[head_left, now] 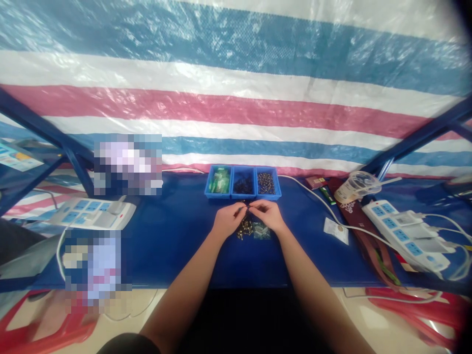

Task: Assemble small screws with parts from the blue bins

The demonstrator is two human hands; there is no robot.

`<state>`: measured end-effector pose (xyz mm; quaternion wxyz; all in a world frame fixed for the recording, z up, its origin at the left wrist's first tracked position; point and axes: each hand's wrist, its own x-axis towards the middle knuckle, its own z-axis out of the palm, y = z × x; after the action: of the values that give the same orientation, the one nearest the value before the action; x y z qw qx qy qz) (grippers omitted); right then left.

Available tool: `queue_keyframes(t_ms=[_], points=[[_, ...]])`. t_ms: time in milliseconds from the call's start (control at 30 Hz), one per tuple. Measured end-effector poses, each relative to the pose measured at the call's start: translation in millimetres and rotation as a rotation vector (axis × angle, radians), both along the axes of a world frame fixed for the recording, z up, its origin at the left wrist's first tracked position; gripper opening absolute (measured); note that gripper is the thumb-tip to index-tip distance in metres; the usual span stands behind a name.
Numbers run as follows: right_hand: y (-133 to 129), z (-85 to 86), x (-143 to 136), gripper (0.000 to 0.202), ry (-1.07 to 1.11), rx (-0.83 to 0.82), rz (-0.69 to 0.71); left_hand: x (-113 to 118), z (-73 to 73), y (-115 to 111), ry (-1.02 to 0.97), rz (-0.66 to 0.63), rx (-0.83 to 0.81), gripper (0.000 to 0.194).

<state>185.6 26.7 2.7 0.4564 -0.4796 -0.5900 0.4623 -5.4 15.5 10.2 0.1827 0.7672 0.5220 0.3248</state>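
Note:
My left hand [229, 219] and my right hand [268, 215] meet over the blue table, fingertips pinched close together. Something small and dark sits between them, too small to name. Just under my fingers lies a loose pile of small brass-coloured pieces [245, 230]. Beside it, near my right wrist, is a clear plastic bag [261, 231] with small pale pieces. Right behind my hands stand three joined blue bins: the left bin [207, 189] holds green packets [220, 180], the middle one black parts [243, 185], the right one small shiny metal parts [266, 183].
Power strips lie at left [127, 216] and right [396, 231], with a white cable [313, 189] crossing the table. On the right are a plastic cup [348, 189] with a straw, a brown strap [348, 216] and a small white packet [335, 230]. A striped sheet [236, 108] hangs behind.

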Motion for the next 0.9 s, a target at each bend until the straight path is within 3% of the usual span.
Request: queue_keyframes(t_ms=[267,900], points=[[-2.1,-1.6,0.7,0.027,-0.010,-0.013,0.004,-0.2,-6.7,0.6,0.005,0.020,-0.009,0.025],[-1.3,2.4,-2.4,0.027,-0.030,-0.048,0.009,-1.1,-7.0,1.3,0.016,-0.012,0.005,0.023]])
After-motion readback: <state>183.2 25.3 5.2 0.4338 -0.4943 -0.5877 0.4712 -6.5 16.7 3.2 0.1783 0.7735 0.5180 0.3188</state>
